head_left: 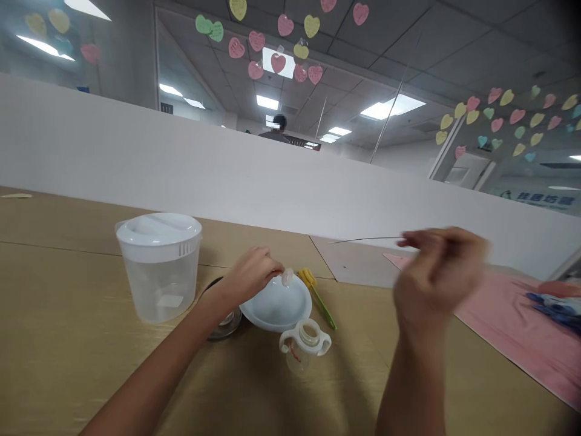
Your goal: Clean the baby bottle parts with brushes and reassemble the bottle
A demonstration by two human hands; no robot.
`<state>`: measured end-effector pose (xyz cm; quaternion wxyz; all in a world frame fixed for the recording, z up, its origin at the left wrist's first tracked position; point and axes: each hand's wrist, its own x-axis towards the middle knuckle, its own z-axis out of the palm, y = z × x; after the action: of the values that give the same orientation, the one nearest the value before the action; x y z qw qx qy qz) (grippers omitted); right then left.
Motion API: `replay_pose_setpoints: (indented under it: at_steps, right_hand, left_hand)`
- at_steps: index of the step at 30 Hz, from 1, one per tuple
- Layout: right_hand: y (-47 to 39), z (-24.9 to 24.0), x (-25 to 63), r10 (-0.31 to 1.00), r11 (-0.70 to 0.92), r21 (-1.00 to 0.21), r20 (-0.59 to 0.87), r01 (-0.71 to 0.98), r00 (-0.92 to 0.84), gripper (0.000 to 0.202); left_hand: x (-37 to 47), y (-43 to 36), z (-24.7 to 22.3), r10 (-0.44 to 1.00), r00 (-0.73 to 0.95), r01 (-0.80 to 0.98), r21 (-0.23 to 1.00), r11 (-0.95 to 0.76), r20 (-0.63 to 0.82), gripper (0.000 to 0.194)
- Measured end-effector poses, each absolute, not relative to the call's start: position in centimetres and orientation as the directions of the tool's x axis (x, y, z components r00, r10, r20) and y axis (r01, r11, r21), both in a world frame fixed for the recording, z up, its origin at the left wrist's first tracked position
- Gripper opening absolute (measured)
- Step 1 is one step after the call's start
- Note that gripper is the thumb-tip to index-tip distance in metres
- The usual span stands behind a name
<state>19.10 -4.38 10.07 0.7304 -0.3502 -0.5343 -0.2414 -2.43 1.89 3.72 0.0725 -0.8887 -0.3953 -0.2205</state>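
My left hand is closed on a small translucent piece, held over the back of a white bowl. Raised at the right, my blurred right hand pinches a thin dark stick that points left. In front of the bowl stands an open clear bottle with a white two-handled collar. A green-handled brush with a yellow head lies right of the bowl. Partly hidden behind my left forearm is a round metal-and-glass container.
A clear pitcher with a white lid stands on the brown table at the left. Pink cloth covers the right side, with blue items on it. A low white partition runs behind; a person is beyond the glass.
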Motion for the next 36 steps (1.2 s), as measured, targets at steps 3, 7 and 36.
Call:
replay_pose_setpoints:
  at_steps: [3,7,36]
  right_hand:
    - [-0.7,7.9,18.9,0.349,0.584,-0.371,0.918,0.722,0.19,0.006]
    - [3.7,4.6,18.0,0.656,0.511,-0.464,0.754,0.723,0.02,0.011]
    - [-7.2,-9.5,13.9,0.782,0.425,-0.556,0.623,0.714,0.019,0.057]
  left_hand:
    - [-1.7,2.6,2.5,0.691,0.61,0.757,-0.029,-0.652,0.389,0.025]
    - [-0.5,3.9,0.0,0.686,0.646,0.751,-0.116,-0.65,0.335,0.021]
    - [0.5,-3.4,-3.1,0.719,-0.06,0.142,0.718,-0.681,0.693,0.015]
